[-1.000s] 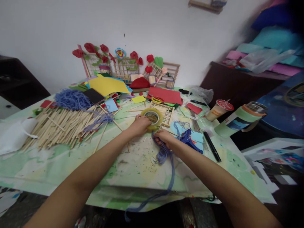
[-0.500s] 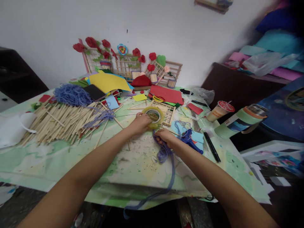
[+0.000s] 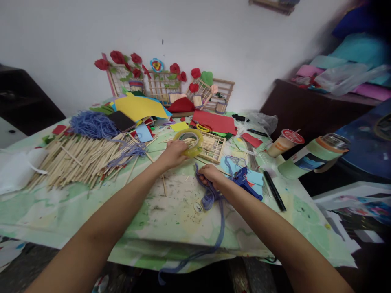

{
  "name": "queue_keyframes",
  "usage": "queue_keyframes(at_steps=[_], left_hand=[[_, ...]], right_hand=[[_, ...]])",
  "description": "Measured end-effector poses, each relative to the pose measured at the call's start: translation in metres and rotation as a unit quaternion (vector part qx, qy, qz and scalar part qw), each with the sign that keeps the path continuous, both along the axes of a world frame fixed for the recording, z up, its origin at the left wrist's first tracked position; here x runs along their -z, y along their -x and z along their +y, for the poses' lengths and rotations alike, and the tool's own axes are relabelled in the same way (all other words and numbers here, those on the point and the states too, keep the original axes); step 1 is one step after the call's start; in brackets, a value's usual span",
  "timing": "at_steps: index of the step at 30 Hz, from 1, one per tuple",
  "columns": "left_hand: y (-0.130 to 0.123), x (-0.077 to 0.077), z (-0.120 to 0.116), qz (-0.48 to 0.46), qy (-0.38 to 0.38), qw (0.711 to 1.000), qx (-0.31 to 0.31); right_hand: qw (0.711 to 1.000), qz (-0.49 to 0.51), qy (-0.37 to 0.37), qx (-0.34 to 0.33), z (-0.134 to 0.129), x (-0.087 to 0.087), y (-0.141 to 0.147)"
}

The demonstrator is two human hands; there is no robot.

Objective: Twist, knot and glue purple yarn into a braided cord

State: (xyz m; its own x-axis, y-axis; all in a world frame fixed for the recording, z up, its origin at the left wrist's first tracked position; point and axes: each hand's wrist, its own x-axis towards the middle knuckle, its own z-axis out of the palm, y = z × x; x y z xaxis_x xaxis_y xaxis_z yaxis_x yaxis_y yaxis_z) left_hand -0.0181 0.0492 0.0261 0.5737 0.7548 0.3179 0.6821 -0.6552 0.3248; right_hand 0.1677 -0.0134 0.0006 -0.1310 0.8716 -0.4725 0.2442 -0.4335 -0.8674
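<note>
My left hand [image 3: 175, 154] grips the near-left side of a wide roll of clear yellowish tape [image 3: 195, 146], tilted above the table. To its right, my right hand [image 3: 210, 176] is closed around a bundle of blue-purple yarn [image 3: 208, 198]. A short end of the yarn sticks up past the fingers, and a long tail hangs over the table's front edge. Behind the tape lies a small lattice of wooden sticks [image 3: 215, 147]. A blue glue gun [image 3: 244, 181] rests beside my right wrist on light blue paper [image 3: 255, 179].
Wooden sticks [image 3: 79, 160] are heaped at left beneath a yarn pile [image 3: 93, 124]. Stick frames with red paper flowers [image 3: 174, 68] lean on the wall. At right stand a drink cup [image 3: 284, 143] and a green flask [image 3: 311, 156], near a black marker [image 3: 274, 190].
My left hand has carried the tape roll a little left and up, away from my right hand. My right hand stays nearly in place with the yarn.
</note>
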Motion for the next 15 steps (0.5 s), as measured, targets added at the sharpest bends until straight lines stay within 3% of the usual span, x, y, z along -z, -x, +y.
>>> queue_keyframes(at_steps=[6,10,15], left_hand=[[-0.006,0.007,-0.001,0.04,-0.013,0.998,0.044],[-0.011,0.016,0.0,0.093,-0.012,0.995,0.04],[-0.013,0.018,0.0,0.105,-0.009,0.994,0.017]], right_hand=[[1.0,0.014,-0.002,0.013,0.01,0.003,0.005],[1.0,0.021,-0.002,0.012,0.014,0.003,0.007],[1.0,0.025,0.0,0.01,0.015,0.004,0.007]])
